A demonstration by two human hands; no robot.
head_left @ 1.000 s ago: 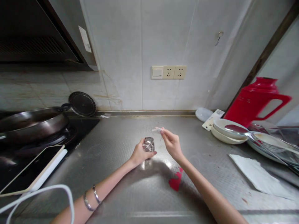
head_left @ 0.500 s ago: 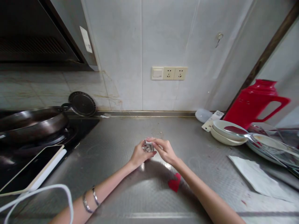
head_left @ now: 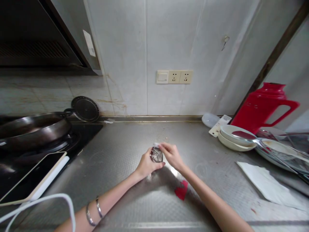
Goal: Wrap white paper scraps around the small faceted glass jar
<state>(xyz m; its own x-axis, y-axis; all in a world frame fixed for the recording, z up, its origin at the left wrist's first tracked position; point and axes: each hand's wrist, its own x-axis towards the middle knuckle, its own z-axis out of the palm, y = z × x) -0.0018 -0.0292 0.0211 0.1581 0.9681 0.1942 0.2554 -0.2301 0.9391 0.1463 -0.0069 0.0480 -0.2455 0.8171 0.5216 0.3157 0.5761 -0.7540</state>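
Over the middle of the steel counter, my left hand (head_left: 147,165) is wrapped round a small round object (head_left: 157,155), shiny and patterned like cut glass; its exact kind I cannot make out. Its patterned round face is turned towards me. At the upper rim, the fingers of my right hand (head_left: 171,155) press a small piece of white tissue (head_left: 156,145) against it. The fingers partly cover both the object and the tissue. Below my right wrist, a red paper-like scrap (head_left: 181,190) lies on the counter.
To the left are a pan (head_left: 36,129) on the black stove, a phone (head_left: 31,177) and a white cable (head_left: 48,197). At right stand a red thermos (head_left: 260,108), stacked bowls (head_left: 235,145) and dishes. A folded white paper (head_left: 265,183) lies in front of them.
Both hands have shifted slightly right and down with the round object. Its face is now turned more towards me, and my right fingers have moved along its upper rim.
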